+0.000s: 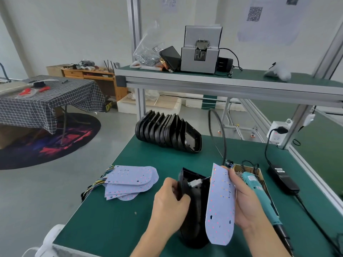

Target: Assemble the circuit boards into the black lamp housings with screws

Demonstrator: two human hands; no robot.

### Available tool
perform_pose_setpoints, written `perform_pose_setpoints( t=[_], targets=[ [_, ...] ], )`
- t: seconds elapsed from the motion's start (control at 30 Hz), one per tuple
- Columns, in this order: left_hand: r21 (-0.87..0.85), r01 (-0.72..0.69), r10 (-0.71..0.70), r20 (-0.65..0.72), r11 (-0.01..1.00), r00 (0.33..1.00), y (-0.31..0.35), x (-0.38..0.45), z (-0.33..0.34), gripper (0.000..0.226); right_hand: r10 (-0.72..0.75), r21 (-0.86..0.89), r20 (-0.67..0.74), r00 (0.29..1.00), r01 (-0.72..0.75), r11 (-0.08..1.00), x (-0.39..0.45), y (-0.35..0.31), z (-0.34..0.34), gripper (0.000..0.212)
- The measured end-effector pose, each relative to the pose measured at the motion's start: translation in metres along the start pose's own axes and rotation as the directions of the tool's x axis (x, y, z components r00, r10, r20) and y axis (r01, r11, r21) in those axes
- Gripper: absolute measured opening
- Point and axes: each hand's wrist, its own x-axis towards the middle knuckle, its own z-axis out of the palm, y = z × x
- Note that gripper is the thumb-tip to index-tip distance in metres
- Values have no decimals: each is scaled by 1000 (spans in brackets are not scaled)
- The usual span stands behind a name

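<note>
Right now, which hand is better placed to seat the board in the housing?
Right. The right hand already holds the circuit board upright beside the black housing, while the left hand grips the housing's edge.

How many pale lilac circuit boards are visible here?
About 5: one pale lilac circuit board held upright in the right hand, roughly four fanned in a stack on the green mat; more may be hidden.

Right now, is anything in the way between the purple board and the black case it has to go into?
Only a little. The circuit board, held upright by the right hand, stands beside the black housing gripped by the left hand. A white connector on a wire sits in the opening between them.
</note>
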Motion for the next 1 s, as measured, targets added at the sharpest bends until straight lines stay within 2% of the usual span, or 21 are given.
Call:
perform_pose_setpoints(
  t=[0.1, 0.23, 0.37, 0.43, 0.5, 0.63, 0.73, 0.8, 0.87, 1.0],
  targets=[
    [83, -74, 80, -62, 994, 995, 4, -12, 1, 19, -39, -23, 19, 999, 39, 999, -2, 0, 6, 28],
    [113, -181, 189, -67, 977, 980, 8, -26, 3, 25, -88, 14, 52, 995, 88, 996, -5, 1, 10, 28],
    [-33, -171, 169, -62, 985, 984, 12, -31, 3, 23, -82, 55, 74, 994, 78, 995, -11, 8, 6, 46],
    [-130, -133, 127, -53, 983, 990, 14, -32, 2, 25, -86, 35, 90, 992, 83, 996, -16, 13, 5, 59],
    [-157, -112, 107, -41, 981, 993, 13, -34, 1, 28, -82, 9, 119, 990, 82, 997, -22, 16, 7, 65],
    [-203, -113, 112, -14, 973, 994, 13, -37, 3, 30, -66, -30, 147, 987, 71, 997, -28, 22, 15, 63],
    [-270, -153, 145, -52, 951, 988, 12, -38, 3, 33, -37, -119, 121, 992, 52, 992, -30, 22, 22, 46],
    [-334, -158, 174, 19, 929, 985, 12, -37, 1, 45, -3, -154, 115, 993, 21, 988, -32, 21, 24, 40],
    [-411, -103, 172, 133, 906, 976, 10, -34, -2, 63, 24, -177, 107, 994, -5, 984, -33, 18, 26, 38],
    [-508, -65, 190, 197, 859, 962, 11, -31, -3, 34, 34, -320, 101, 994, 0, 947, -39, 9, 30, 39]
  ],
)
